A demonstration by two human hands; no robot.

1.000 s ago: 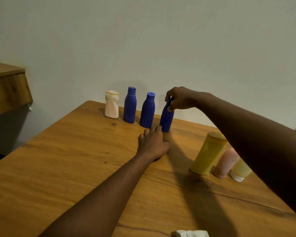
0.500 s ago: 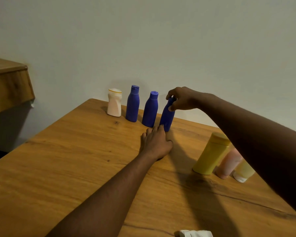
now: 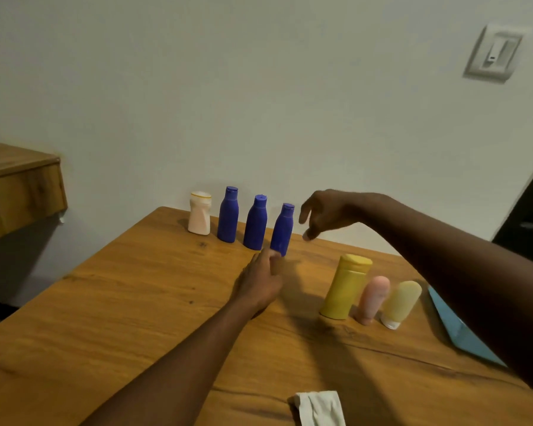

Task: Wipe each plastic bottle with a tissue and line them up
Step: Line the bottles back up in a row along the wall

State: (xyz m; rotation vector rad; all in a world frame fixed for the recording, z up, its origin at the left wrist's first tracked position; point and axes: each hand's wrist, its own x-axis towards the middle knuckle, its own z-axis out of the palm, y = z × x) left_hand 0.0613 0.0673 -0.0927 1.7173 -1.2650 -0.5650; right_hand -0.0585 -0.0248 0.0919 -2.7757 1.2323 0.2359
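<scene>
Right hand: my right hand [image 3: 323, 215] hangs in the air just right of the third blue bottle [image 3: 283, 230], level with its cap, fingers loose and spread, gripping nothing and clear of the plastic.
Left hand: my left hand [image 3: 260, 282] lies low on the table [image 3: 105, 302], fingers straight, tips at the foot of that same bottle; blur keeps me from judging how hard they press.
Row by the wall: white bottle [image 3: 200, 214], first blue bottle [image 3: 228, 215], second blue bottle [image 3: 255, 224], then the third, all upright with small gaps between them.
Group at right: yellow bottle [image 3: 345, 287], pink bottle [image 3: 373, 299] and pale yellow bottle [image 3: 402, 302] stand close together, well apart from the row.
Tissue: the white tissue [image 3: 320, 407] lies crumpled at the near edge, between my forearms, touched by neither hand.
Surroundings: a blue sheet [image 3: 462, 330] shows beneath my right forearm; a wall switch [image 3: 493, 53] sits high at right; a wooden shelf [image 3: 16, 186] juts in at left.
</scene>
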